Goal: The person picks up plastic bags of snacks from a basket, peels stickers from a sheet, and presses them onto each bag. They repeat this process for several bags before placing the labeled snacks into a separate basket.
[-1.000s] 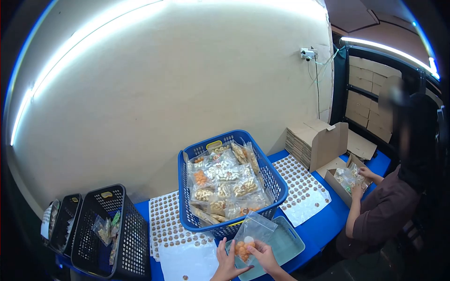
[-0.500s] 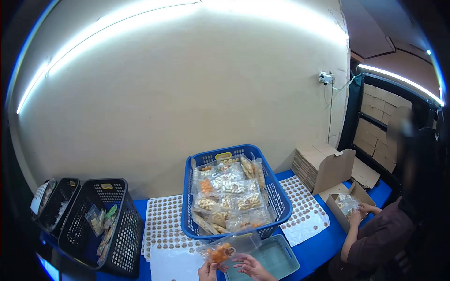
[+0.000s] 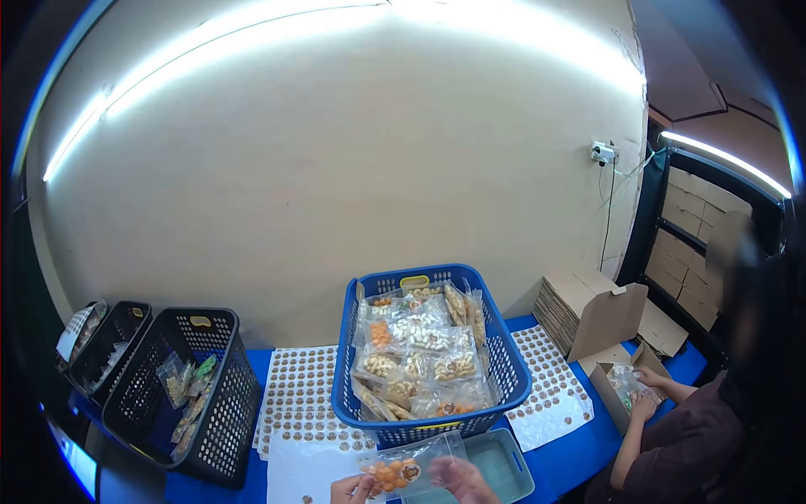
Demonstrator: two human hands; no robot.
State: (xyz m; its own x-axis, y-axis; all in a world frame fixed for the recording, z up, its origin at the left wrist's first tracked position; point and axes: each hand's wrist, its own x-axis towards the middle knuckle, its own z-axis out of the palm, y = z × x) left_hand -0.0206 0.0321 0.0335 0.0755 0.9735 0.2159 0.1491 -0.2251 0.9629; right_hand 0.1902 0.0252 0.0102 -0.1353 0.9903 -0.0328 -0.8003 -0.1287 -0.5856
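In the foreground, the left hand (image 3: 353, 490) pinches the filled left end of a clear rectangular plastic pouch of round orange pieces (image 3: 393, 477), whose long axis runs left to right, its unfilled end pointing right and slightly up; there the right hand (image 3: 462, 480) is blurred, its grip indeterminable. Beyond the pouch lie 1 pale green rectangular plastic tray (image 3: 514, 479), partly overlapped, and 1 blue perforated plastic basket (image 3: 509, 370).
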